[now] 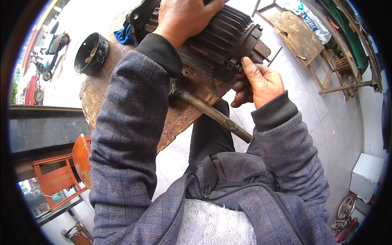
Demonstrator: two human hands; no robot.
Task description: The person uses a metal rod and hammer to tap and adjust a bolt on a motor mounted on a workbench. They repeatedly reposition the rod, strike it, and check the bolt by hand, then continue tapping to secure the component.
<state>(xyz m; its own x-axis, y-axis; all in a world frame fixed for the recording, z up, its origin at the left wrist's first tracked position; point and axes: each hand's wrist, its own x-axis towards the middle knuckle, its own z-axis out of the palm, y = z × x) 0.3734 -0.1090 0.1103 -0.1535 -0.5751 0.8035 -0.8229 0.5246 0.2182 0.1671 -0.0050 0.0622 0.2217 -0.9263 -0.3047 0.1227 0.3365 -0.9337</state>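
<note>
One left hand (185, 18) and one right hand (262, 81) are counted. Under the left hand, one ribbed motor housing (218, 34) is seen. Left of that hand, one black pan (99, 59) and one blue cloth (125, 35) are found. Below and left of the right hand, one thick metal bar (216, 114) is counted; to that hand's right, one white box (366, 176) is seen

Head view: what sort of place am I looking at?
Probably a small repair workshop opening onto a street, judging by the dark, greasy, finned motor-like housing on a worn wooden table, with a scooter visible outside at upper left.
</note>
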